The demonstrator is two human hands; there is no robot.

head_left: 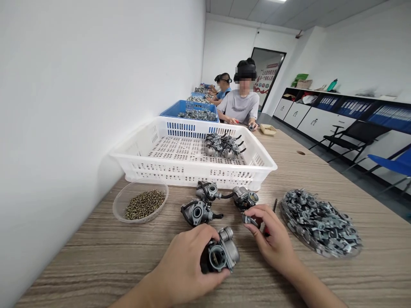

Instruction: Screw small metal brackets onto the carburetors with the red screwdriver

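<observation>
My left hand [188, 265] is wrapped round a grey metal carburetor [221, 253], holding it just above the wooden table near its front edge. My right hand [272, 239] pinches a small grey metal bracket [249, 220] between thumb and fingers, right beside the carburetor. A red-handled screwdriver [272, 208] pokes out from under my right hand. Three more carburetors [197, 210] lie on the table just beyond my hands.
A clear bowl of small screws [141, 204] sits at left. A clear dish heaped with grey brackets [317, 222] lies at right. A white perforated crate [192, 173] holds several carburetors. Further along the table, people work beside blue crates [189, 109]. Chairs stand right.
</observation>
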